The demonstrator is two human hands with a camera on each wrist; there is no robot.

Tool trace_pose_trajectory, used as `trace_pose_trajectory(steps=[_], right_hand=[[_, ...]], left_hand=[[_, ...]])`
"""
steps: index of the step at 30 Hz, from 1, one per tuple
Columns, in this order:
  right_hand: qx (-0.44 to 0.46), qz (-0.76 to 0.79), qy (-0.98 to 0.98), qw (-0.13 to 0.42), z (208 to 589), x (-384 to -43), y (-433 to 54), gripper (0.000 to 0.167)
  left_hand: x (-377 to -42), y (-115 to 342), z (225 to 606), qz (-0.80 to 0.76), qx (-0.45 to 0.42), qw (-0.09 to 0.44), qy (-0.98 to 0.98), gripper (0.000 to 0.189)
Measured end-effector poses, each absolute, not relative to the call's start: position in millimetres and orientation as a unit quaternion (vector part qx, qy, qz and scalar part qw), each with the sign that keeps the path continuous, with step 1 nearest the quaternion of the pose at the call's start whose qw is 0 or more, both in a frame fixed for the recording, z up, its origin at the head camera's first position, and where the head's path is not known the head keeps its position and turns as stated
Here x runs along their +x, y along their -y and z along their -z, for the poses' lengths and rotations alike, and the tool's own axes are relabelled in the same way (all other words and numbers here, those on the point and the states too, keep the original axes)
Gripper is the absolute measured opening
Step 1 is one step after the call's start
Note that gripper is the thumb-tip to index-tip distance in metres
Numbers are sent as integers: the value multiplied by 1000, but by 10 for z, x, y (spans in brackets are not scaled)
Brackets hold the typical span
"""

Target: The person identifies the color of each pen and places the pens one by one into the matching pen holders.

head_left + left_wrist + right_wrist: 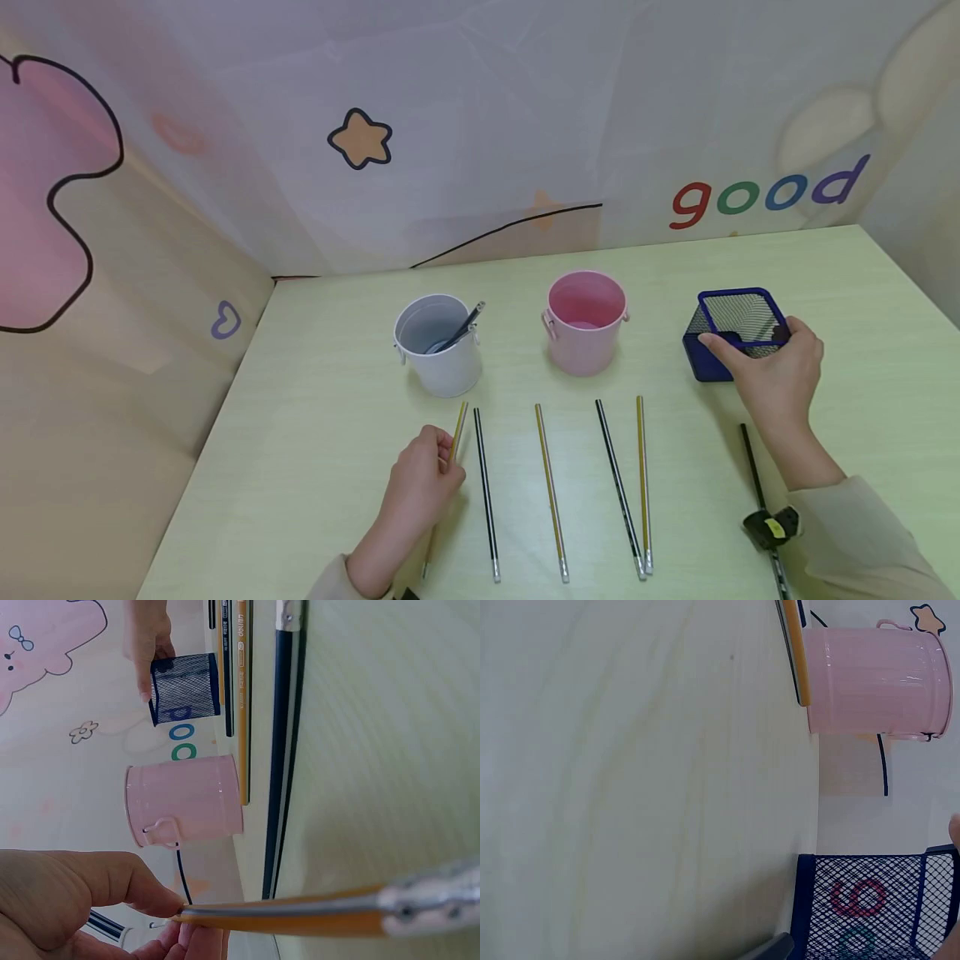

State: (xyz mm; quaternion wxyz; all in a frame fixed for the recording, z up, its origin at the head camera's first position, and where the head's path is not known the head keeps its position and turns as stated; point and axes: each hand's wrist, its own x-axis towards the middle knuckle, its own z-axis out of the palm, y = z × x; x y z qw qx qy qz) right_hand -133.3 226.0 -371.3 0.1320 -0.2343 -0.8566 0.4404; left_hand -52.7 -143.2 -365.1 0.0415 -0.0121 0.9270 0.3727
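My left hand [423, 475] pinches a yellow pencil [285, 919] between thumb and fingers; its silver end points toward me. A dark striped pencil [486, 492] lies just right of that hand. On the right, my right hand [780, 375] grips the rim of a blue mesh pen holder [708, 358], thumb on the left side and fingers on the right. Behind the left hand stands a white bucket [450, 371] with dark pencils [463, 325] leaning in it. A pink bucket [585, 350] stands between the white bucket and the pen holder.
Mid-table lie a yellow pencil [551, 492], a dark pencil [618, 483] and another yellow pencil [644, 483]. A further dark pencil [750, 467] lies near the right forearm, partly covered by the black wrist camera [768, 529]. A printed backdrop [487, 125] rises behind the table.
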Motion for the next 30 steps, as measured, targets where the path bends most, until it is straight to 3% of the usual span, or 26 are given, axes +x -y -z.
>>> trace_pose_trajectory(steps=[11,30], right_hand=[[-230,-436,860,129,3720,-1337,-2266,98],[-223,-438,861,132,3719,-1334,-2273,94]], left_hand=[[-564,1411,3552,-389,-18,26,-920,25],[-560,1338,3353,-441,32,-47,-896,20]])
